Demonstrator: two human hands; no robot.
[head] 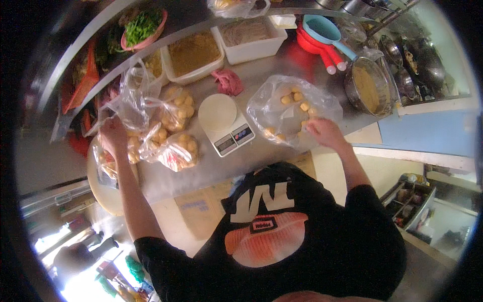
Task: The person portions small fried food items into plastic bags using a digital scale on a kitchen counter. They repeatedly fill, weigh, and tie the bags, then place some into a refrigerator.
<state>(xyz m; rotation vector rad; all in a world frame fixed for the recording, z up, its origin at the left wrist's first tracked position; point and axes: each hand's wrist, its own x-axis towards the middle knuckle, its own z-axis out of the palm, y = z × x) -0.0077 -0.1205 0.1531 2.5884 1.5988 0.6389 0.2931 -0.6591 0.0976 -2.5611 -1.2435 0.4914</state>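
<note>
My left hand [113, 136] is at the far left, at the rim of a clear plastic bag [137, 102]; whether its fingers grip the plastic cannot be told. Beside it lie several clear bags of round tan balls [183, 145]. My right hand [320, 130] is over the lower right edge of a spread clear plastic bag [264, 102], in which several loose tan balls [296, 97] lie; its fingers are curled, and what is between them is unclear. Between the hands sits a white digital kitchen scale [226, 124] with a round pan.
Behind the scale are a crumpled pink cloth [228, 82], a tub of brown crumbs [194, 51] and a white tub [254, 53]. Blue and red strainers [320, 30] and a metal bowl of batter [368, 87] stand at the right. A round board [102, 192] lies at the left edge.
</note>
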